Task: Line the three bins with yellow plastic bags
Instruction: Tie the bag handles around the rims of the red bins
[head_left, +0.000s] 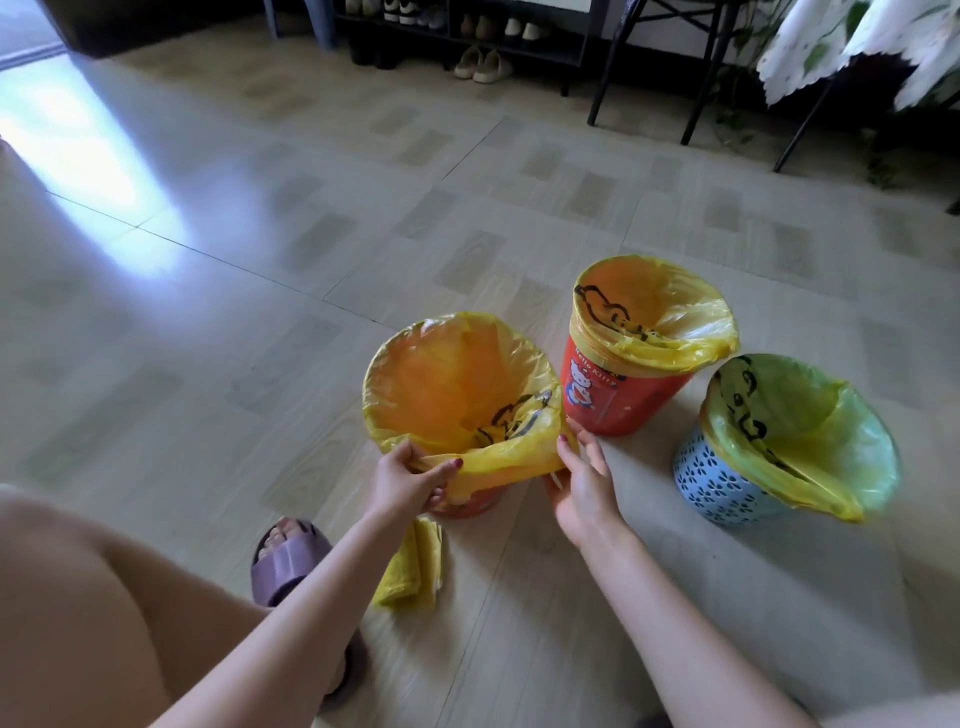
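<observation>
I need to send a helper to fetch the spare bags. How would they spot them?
Start at the nearest orange bin, the one both hands are working on. Just below it on the floor, beside the purple slipper, lies a folded yellow bag bundle, flat rather than stretched over a bin.

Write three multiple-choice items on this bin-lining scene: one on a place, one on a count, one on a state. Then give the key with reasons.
1. Where does the spare folded yellow bag lie?
A. On the floor beside the purple slipper
B. Inside the blue bin
C. On the shoe rack

2. How many bins have a yellow bag over the rim?
A. One
B. Two
C. Three

3. What are the hands doing?
A. Hanging idle
B. Gripping the nearest bag's edge
C. Lifting the blue bin

Key: 1 A, it lies on the tiles by the slipper. 2 C, all three rims are covered. 3 B, the left hand and right hand hold the near edge.
</observation>
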